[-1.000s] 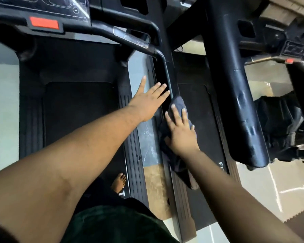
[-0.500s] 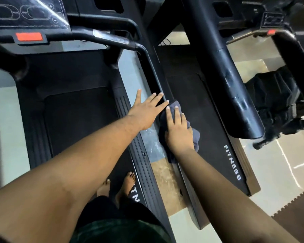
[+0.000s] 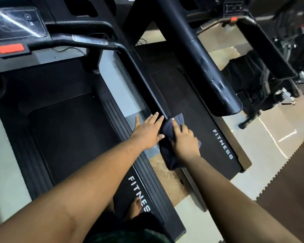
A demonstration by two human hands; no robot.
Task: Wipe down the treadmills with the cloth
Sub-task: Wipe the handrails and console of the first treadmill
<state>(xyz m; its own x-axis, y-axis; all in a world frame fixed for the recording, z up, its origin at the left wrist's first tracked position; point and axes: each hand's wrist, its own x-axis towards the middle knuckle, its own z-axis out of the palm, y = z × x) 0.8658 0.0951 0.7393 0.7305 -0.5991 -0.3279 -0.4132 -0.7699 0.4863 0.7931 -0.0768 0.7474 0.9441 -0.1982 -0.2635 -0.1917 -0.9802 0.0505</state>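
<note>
1. your cloth point(image 3: 172, 137) is a dark, soft rag bunched on the left side rail point(image 3: 154, 100) of the right treadmill point(image 3: 200, 123), with its tail drooping over the gap toward the floor point(image 3: 167, 174).
2. your right hand point(image 3: 184, 140) lies on top of it, fingers point(image 3: 174, 124) stretched fairly straight, pressing rather than clenching.
3. your left hand point(image 3: 147, 131) rests flat and released just beside the cloth, over the gap next to the left treadmill point(image 3: 68, 128).
4. it looks light and limp, so it will likely fold and slip under a loose palm; press through the thick bunched middle.
5. gather the hanging tail, or it may drag and snag.
</note>
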